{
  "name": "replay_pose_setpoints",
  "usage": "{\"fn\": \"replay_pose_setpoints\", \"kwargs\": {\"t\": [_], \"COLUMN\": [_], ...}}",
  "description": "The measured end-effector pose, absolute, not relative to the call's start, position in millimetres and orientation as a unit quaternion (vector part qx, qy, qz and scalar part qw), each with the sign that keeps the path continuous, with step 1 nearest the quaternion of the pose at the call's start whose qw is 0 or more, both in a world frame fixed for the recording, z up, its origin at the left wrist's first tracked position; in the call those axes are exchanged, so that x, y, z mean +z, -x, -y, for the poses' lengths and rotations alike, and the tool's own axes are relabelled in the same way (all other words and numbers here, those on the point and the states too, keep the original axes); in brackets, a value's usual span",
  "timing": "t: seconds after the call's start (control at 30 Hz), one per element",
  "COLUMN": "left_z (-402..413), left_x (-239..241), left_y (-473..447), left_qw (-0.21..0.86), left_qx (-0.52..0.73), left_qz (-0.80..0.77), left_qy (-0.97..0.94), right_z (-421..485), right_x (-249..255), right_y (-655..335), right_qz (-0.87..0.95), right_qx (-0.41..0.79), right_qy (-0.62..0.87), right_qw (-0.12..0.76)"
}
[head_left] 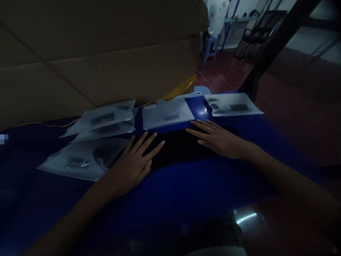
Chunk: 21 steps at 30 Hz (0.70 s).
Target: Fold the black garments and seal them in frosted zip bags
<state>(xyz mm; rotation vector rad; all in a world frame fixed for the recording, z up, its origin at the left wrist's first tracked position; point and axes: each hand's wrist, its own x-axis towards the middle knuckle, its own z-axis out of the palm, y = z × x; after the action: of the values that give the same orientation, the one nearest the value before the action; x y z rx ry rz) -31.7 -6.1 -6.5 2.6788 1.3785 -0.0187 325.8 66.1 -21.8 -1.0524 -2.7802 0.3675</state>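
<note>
A piece of black fabric (176,147) lies flat on the blue table cover (181,188); its exact kind is too dark to tell. My left hand (137,160) rests on its left end with the fingers spread. At the other end, my right hand (218,140) lies palm down, fingers stretched out. Beyond the fabric is a frosted zip bag (166,113) with a small label in its corner. Another frosted bag (236,104) sits past my right hand. Beside my left hand, a clear packet shows in a frosted bag (80,160), and more bags (106,115) overlap behind it.
A large cardboard box (119,67) stands along the table's far side, with yellow tape (183,89) near its corner. A dark post (277,42) rises at the right. In the background, a person (217,17) sits on a blue stool (211,48) near a black chair (259,33).
</note>
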Motion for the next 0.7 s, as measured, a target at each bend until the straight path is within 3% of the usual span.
{"fn": "replay_pose_setpoints", "kwargs": {"t": [0.4,0.57,0.7], "left_z": [9,9,7], "left_x": [-8,-7,-8], "left_y": [33,32,31], "left_qw": [0.066,0.072,0.082], "left_qx": [0.008,0.019,0.012], "left_qz": [-0.464,-0.462,-0.458], "left_qy": [-0.883,-0.884,-0.885], "right_z": [-74,-80,-82], "right_x": [0,0,8], "right_y": [-340,-349,-347], "right_qz": [0.87,0.854,0.848], "right_qx": [-0.03,0.04,0.13], "right_qy": [0.488,0.517,0.497], "right_qw": [0.066,0.05,0.13]}}
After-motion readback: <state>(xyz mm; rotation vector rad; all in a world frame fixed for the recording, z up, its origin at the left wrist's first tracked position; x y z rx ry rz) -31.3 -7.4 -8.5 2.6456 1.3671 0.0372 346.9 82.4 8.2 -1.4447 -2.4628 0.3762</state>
